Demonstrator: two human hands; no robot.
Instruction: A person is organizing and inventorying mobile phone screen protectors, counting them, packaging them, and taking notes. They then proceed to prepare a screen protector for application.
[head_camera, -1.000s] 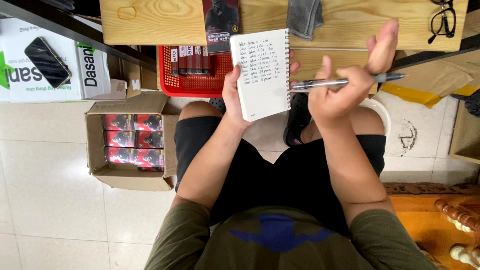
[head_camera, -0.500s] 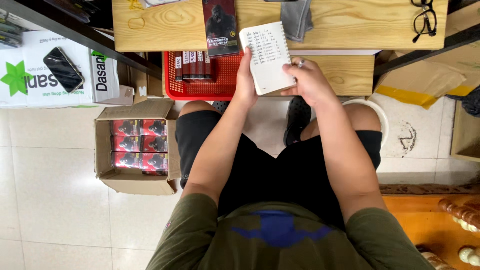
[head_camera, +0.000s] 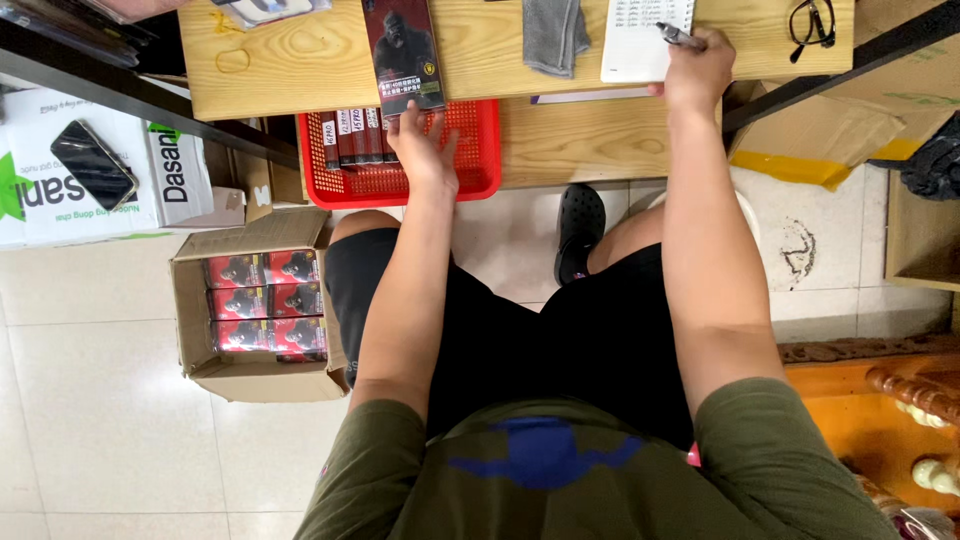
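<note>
While our left hand (head_camera: 425, 150) spreads open over the red tray (head_camera: 480, 180), our right grip (head_camera: 700, 65) pinches a pen (head_camera: 680, 38) on the notepad (head_camera: 645, 40); reaching blind, we could topple the dark box (head_camera: 403, 50) just beyond the fingers off the counter (head_camera: 300, 60).

1 head-worn view looks straight down, near the lap, wooden desk (head_camera: 300, 60) at the top.

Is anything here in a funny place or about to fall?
Yes. The dark flat package sticks out past the wooden tabletop's edge, over the red basket. A black phone lies slantwise on a white box on the floor.
</note>
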